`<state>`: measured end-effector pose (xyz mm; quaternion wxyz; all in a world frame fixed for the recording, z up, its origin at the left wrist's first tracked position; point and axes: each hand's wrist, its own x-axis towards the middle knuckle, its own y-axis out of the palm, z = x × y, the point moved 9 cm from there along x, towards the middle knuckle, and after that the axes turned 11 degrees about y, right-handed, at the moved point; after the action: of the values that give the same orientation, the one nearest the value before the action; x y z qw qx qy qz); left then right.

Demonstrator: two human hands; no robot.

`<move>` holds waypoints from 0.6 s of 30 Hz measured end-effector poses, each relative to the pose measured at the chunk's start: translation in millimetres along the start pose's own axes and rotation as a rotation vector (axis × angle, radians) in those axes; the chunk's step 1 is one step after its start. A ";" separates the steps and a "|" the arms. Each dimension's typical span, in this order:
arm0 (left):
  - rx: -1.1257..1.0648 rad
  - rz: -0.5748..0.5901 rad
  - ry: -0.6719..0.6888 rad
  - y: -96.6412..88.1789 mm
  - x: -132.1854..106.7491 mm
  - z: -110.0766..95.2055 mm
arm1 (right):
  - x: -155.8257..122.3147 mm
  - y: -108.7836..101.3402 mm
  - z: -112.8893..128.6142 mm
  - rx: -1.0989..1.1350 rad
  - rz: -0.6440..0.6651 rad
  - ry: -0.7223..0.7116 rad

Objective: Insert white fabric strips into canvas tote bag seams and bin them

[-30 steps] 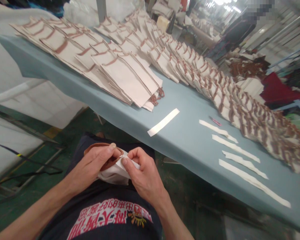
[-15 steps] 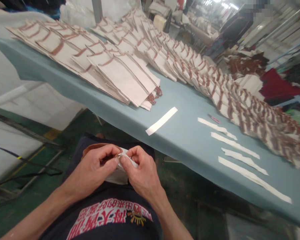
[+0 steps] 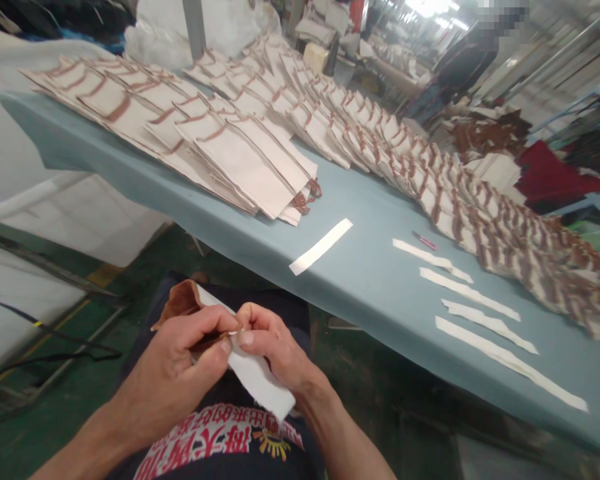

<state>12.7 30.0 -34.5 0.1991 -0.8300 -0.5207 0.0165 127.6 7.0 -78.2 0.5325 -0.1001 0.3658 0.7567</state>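
Above my lap, a piece of cloth is pinched between both hands; its brown part (image 3: 180, 301) stands out past the left fingers and a white flap (image 3: 264, 381) hangs down toward my shirt. My left hand (image 3: 193, 347) is closed on the cloth at the brown side. Thumb and fingers of my right hand (image 3: 267, 337) press together on its white edge, close beside the left fingertips. What exactly lies between the fingertips is mostly hidden. On the table nearby lies a single white strip (image 3: 321, 247).
The blue-green table (image 3: 370, 267) carries stacked cream cloth pieces with brown edging (image 3: 260, 160) and a long overlapping row (image 3: 430, 180). Several white strips (image 3: 510, 363) lie at right, near a small pink-handled tool (image 3: 425, 241). A person (image 3: 460, 67) stands in the background.
Both hands have turned the cloth and lowered it slightly. The white flap now hangs out below the right fingers, and more of the brown part shows above the left hand.
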 end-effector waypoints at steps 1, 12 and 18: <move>-0.002 0.010 -0.009 -0.1 0.3 -0.9 | 2.2 1.9 -3.0 0.024 0.018 0.002; -0.056 0.029 0.017 -5.3 10.8 -23.4 | 7.8 13.2 -16.4 0.107 0.061 0.060; -0.023 0.046 0.035 -7.8 6.9 -21.1 | 3.1 14.5 -24.4 0.159 0.004 0.061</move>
<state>14.1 32.3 -11.1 0.1982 -0.8441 -0.4982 0.0009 107.7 -9.2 -90.8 0.5259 -0.0796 0.4410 0.7229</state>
